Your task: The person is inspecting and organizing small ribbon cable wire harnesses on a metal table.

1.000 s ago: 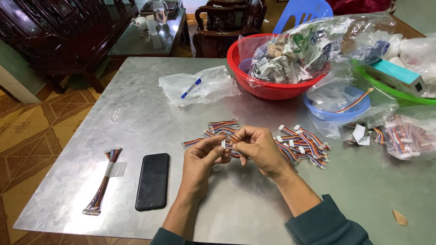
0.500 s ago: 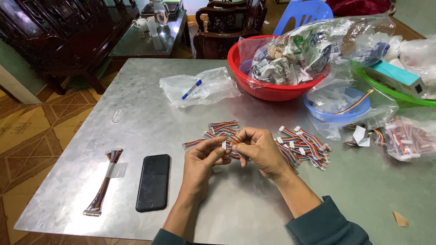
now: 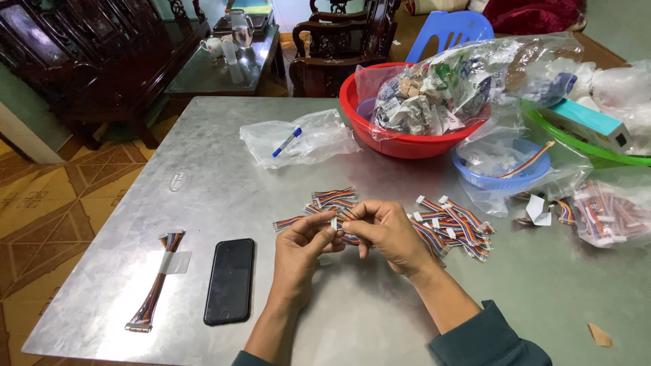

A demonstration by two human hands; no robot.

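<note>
Rainbow-coloured wire bundle (image 3: 337, 220) sat between both hands; left hand (image 3: 303, 249) and right hand (image 3: 383, 230) pinched it. Behind, a clear plastic bag (image 3: 302, 139) lay near the red basin (image 3: 400, 144).

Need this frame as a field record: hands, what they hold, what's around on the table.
left hand: pinches the white connector of a rainbow ribbon cable
right hand: fingers on the same cable, touching the left hand
loose cables: pile right of the hands
taped cable bundle: near the table's left edge
black phone: flat, screen dark, left of the hands
red basin: far side, holds a full plastic bag
blue basket: right of the basin
surface: grey metal table
</note>
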